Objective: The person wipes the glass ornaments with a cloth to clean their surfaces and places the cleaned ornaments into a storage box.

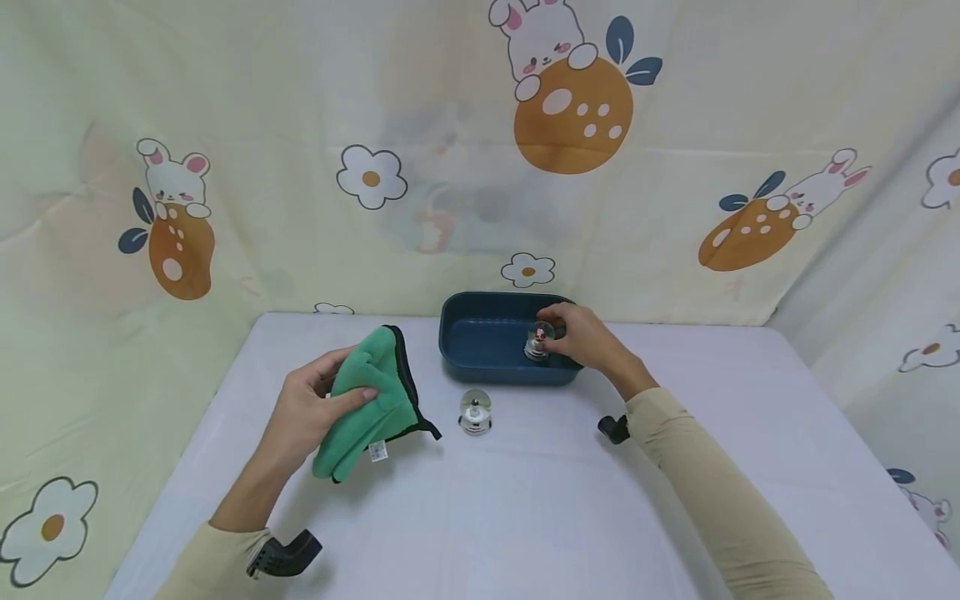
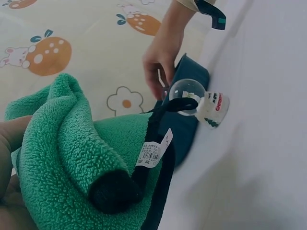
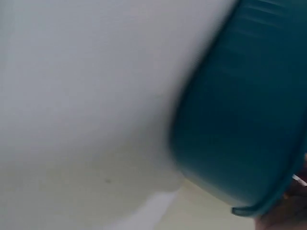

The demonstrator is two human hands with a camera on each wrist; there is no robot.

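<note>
A folded green cloth [image 1: 375, 387] with black edging and a white label is gripped in my left hand [image 1: 303, 408], held above the table's left part. My right hand [image 1: 588, 337] reaches into the dark blue tray [image 1: 491, 375] and pinches a small snow globe [image 1: 537, 340] with a tiny red figure inside, at the tray's right end. Whether that globe touches the tray floor I cannot tell. A second snow globe [image 1: 476, 412] stands upright on the table in front of the tray; in the left wrist view this globe [image 2: 216, 108] shows red lettering on its white base.
The table has a white cover [image 1: 480, 517]. Behind it hangs a cream curtain [image 1: 420, 242] printed with rabbits and flowers, close to the tray's back. Black wrist-camera mounts [image 1: 288, 554] stick out from both sleeves.
</note>
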